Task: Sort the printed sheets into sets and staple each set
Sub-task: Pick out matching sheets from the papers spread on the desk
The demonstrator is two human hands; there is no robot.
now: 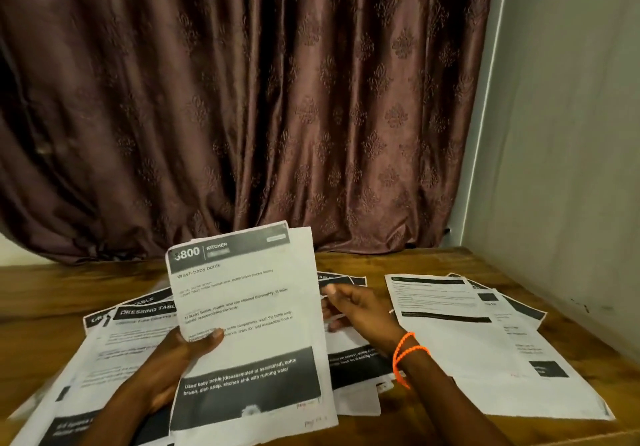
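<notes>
We see left hand (pixel 173 366) grasping raised sheets (pixel 246 324), thumb on front page headed "KITCHEN", fingers hidden behind. Second sheet peeks out behind first. Right hand (pixel 360 310) at right edge of held sheets, fingers loosely curled; whether pinching paper, we cannot tell. Orange bracelet (pixel 405 355) on right wrist. More printed sheets (pixel 450 334) spread over wooden tabletop (pixel 48 293); brown curtain (pixel 242 99) behind.

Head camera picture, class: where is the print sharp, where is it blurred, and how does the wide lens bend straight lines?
Head view: the headline on the white printed sheet gripped by the left hand reads sharply; its small print smears. The right hand is slightly motion-blurred. The pale wall corner line leans from distortion. Lighting is dim and warm, with no glare on the brown wooden table.
</notes>
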